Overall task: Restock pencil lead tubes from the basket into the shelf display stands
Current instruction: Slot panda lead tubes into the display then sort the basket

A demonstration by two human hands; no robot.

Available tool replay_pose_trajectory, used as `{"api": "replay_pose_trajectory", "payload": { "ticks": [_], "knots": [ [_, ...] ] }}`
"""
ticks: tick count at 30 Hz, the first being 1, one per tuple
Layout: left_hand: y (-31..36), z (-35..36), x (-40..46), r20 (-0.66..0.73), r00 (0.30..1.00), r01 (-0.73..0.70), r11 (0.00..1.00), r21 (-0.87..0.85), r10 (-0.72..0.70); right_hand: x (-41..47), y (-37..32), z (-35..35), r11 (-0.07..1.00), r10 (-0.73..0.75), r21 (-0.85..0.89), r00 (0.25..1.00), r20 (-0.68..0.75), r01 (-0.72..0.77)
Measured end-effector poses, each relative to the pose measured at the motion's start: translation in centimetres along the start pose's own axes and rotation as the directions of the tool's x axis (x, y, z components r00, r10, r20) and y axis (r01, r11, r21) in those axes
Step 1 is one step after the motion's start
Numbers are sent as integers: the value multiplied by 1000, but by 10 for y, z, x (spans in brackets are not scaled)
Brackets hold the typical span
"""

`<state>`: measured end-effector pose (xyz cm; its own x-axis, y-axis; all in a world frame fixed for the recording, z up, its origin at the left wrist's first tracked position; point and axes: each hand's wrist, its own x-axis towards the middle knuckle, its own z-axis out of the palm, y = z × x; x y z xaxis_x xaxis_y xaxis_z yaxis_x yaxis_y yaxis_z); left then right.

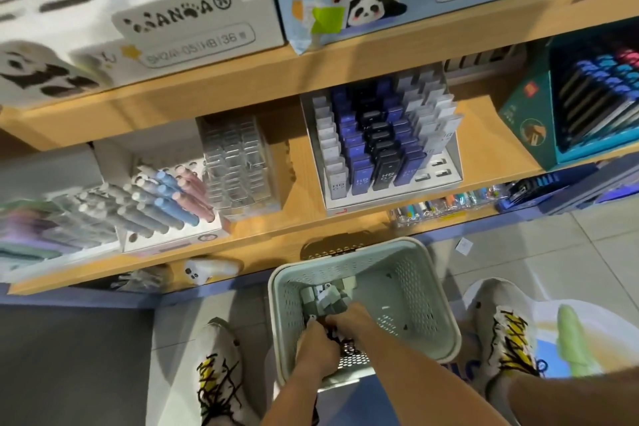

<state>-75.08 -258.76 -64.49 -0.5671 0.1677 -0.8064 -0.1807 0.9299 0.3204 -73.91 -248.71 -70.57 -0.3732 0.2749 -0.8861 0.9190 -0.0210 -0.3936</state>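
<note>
Both hands (316, 344) (349, 318) curl round grey tubes (320, 301) in basket (432, 332) — stand (387, 180) reads "HB 0.7".

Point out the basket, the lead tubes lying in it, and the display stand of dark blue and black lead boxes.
basket (436, 290): head view, on its perforated right wall.
lead tubes (323, 299): head view, on the grey pile's middle.
display stand (389, 199): head view, on its white front lip.

the tiled floor (587, 252) carried a pale green basket (435, 294) between two sneakers. the wooden shelf (297, 214) above held a white display stand (446, 166) of lead tubes, with a clear case stack (238, 162) beside it.
</note>
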Motion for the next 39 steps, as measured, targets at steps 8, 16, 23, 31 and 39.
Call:
{"api": "replay_pose_trajectory", "payload": {
  "ticks": [8,16,23,31,39],
  "knots": [
    [9,-13,-20,-97,989,65,906,-419,-116,-33,-6,-49,979,-149,149,987,66,138],
    [31,-46,-76,86,989,-36,766,-641,119,-113,-38,-99,873,-302,425,950,84,240],
    [52,-59,-132,309,912,135,514,-847,268,-195,-58,-106,852,-404,441,891,208,283],
    [87,-140,-220,42,841,-244,447,-861,539,-316,-115,-136,776,-612,329,769,186,538],
    [112,-205,-292,-129,761,-476,411,-778,636,-411,-163,-136,602,-798,254,582,158,757]
  ]
}}
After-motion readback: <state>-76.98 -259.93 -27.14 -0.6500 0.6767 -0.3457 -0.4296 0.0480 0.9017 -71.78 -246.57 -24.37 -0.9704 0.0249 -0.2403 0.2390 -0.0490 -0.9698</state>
